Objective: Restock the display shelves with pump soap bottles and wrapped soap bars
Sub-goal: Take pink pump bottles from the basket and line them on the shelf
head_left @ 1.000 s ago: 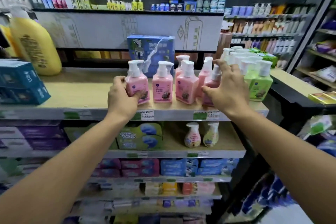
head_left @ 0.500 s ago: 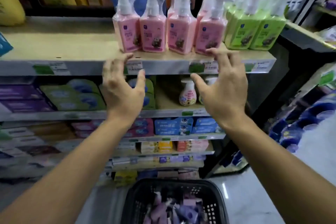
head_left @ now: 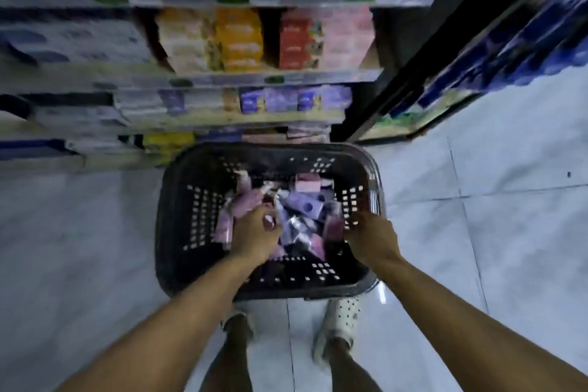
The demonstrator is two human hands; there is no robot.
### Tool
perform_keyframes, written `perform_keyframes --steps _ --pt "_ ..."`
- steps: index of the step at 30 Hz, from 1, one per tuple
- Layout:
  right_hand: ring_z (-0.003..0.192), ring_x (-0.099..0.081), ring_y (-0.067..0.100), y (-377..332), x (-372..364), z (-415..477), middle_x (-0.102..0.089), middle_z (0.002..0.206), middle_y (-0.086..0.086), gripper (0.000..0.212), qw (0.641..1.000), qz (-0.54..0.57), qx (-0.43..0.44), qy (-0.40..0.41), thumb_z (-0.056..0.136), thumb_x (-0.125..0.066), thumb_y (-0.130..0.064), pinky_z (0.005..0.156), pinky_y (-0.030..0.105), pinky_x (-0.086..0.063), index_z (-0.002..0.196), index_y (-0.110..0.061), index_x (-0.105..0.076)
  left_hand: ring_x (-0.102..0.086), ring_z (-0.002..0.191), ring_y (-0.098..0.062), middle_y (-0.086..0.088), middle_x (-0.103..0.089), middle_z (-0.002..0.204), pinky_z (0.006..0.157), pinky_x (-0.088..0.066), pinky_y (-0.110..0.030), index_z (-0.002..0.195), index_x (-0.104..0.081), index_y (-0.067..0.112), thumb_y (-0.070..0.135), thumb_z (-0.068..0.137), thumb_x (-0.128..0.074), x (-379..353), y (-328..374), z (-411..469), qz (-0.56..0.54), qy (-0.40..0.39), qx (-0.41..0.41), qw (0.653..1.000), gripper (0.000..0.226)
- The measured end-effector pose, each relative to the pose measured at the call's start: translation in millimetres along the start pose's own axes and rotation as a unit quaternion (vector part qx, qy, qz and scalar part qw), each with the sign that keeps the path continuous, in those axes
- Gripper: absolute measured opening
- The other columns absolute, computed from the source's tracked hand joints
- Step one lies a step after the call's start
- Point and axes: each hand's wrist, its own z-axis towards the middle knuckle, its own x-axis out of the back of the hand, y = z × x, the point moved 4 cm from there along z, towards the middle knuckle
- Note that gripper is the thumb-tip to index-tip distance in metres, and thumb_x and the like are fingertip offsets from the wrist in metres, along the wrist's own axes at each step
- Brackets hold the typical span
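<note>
Half a second ago both hands were spread open in front of the upper shelf edge, just below the pink pump bottles. Now the view has swung down and both hands are inside the black perforated plastic basket [head_left: 178, 258], which stands on the glossy pale tiled floor [head_left: 515, 232] just below the frame's centre.

The basket is rectangular with rounded corners, and its walls are pierced by grids of small square holes. It holds a loose heap of wrapped soap bars [head_left: 302, 207]: crinkled purple packets in the middle, pinker ones toward 9 o'clock, and a flat pink box at the 12 o'clock side.

The left hand [head_left: 254, 234] is over the heap's 9 o'clock half with its fingers curled inward and its thumb bent across them. It may be closing on a pink packet, but motion blur hides any grip. The right hand [head_left: 372, 232] is at the basket's 3 o'clock wall with its fingers pointing down, and the tips are hidden, so I cannot tell whether it holds anything.

At 12 o'clock run the lower display shelves [head_left: 222, 76], stacked with blurred orange, red and purple cartons. A white dotted shoe [head_left: 345, 315] stands at 6 o'clock, touching the basket's near rim.
</note>
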Motion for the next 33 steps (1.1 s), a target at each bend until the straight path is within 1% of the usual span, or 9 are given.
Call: perform_keyframes --steps 4,8,12,15,17,19,26,29,33 --pt "0.098 -0.067 0.034 68.5 -93.5 59.4 -0.072 0.106 0.015 0.030 0.993 0.024 -0.091 -0.076 0.087 -0.065 -0.029 0.083 0.037 -0.055 0.110 -0.013 -0.070 -0.065 0.092 -0.027 -0.010 -0.071 0.096 0.069 -0.042 -0.024 0.104 -0.069 0.011 0.012 0.082 -0.070 -90.9 -79.6 42.1 0.026 -0.079 0.073 0.994 0.022" --pt "0.098 -0.066 0.032 105.1 -158.0 106.9 -0.070 0.109 0.015 0.041 0.986 0.047 -0.129 -0.096 0.084 -0.069 -0.035 0.076 0.031 -0.050 0.117 -0.010 -0.065 -0.058 0.087 -0.019 0.000 -0.066 0.102 0.059 -0.038 -0.021 0.110 -0.063 0.023 0.033 0.082 -0.073 -155.7 -120.9 77.8 0.044 -0.115 0.093 0.988 0.032" --pt "0.065 -0.050 0.023 112.4 -187.2 151.5 -0.060 0.092 0.010 0.048 0.994 0.045 -0.095 -0.029 0.085 -0.056 -0.043 0.063 0.024 -0.039 0.122 -0.012 -0.048 -0.056 0.088 -0.016 0.009 -0.056 0.102 0.067 -0.038 -0.023 0.120 -0.059 0.025 0.037 0.083 -0.072 -194.9 -135.3 110.8 0.003 -0.086 0.087 0.992 0.040" --pt "0.076 -0.056 0.028 108.8 -197.1 172.8 -0.060 0.110 0.017 0.049 0.995 0.032 -0.095 0.005 0.085 -0.056 -0.033 0.069 0.029 -0.042 0.126 -0.010 -0.041 -0.054 0.071 -0.014 0.003 -0.059 0.083 0.053 -0.038 -0.021 0.092 -0.063 0.016 0.027 0.084 -0.073 -209.8 -139.8 124.1 -0.051 -0.072 0.085 0.992 0.017" --pt "0.108 -0.056 0.038 108.1 -205.1 180.3 -0.052 0.124 0.022 0.067 0.995 0.013 -0.099 0.017 0.084 -0.065 -0.038 0.087 0.039 -0.045 0.134 -0.007 -0.034 -0.051 0.064 -0.014 0.001 -0.056 0.069 0.044 -0.034 -0.013 0.075 -0.060 0.014 0.024 0.085 -0.073 -216.0 -144.3 127.7 -0.045 -0.064 0.082 0.994 0.020" --pt "0.115 -0.052 0.037 104.9 -209.7 185.3 -0.047 0.127 0.021 0.083 0.995 -0.004 -0.092 0.026 0.080 -0.072 -0.050 0.087 0.039 -0.044 0.139 -0.010 -0.030 -0.046 0.061 -0.014 0.001 -0.049 0.065 0.042 -0.032 -0.012 0.068 -0.054 0.015 0.023 0.086 -0.072 -218.4 -149.6 129.2 -0.028 -0.058 0.088 0.994 0.027" --pt "0.108 -0.060 0.038 98.2 -200.1 197.9 -0.062 0.116 0.017 0.067 0.994 -0.021 -0.060 0.084 0.079 -0.074 -0.039 0.076 0.039 -0.045 0.126 -0.005 -0.041 -0.049 0.065 -0.017 0.004 -0.052 0.064 0.053 -0.037 -0.012 0.071 -0.057 0.011 0.023 0.088 -0.070 -200.1 -131.0 124.7 -0.042 -0.035 0.027 0.998 0.024" --pt "0.095 -0.065 0.037 91.9 -177.8 186.8 -0.066 0.102 0.016 0.065 0.992 -0.034 -0.007 0.120 0.077 -0.074 -0.043 0.066 0.033 -0.038 0.120 -0.008 -0.041 -0.067 0.077 -0.024 -0.007 -0.069 0.082 0.072 -0.056 -0.031 0.086 -0.067 0.009 0.022 0.090 -0.070 -176.8 -104.0 120.1 -0.102 -0.039 0.005 0.994 0.014" --pt "0.094 -0.066 0.033 66.1 -112.6 149.0 -0.069 0.102 0.008 0.075 0.983 0.010 0.082 0.164 0.070 -0.073 -0.055 0.071 0.032 -0.048 0.129 -0.019 -0.044 -0.061 0.071 0.007 0.008 -0.065 0.084 0.061 -0.042 -0.006 0.087 -0.067 0.022 0.025 0.090 -0.070 -117.6 -55.1 92.8 -0.120 0.000 -0.061 0.991 0.005"
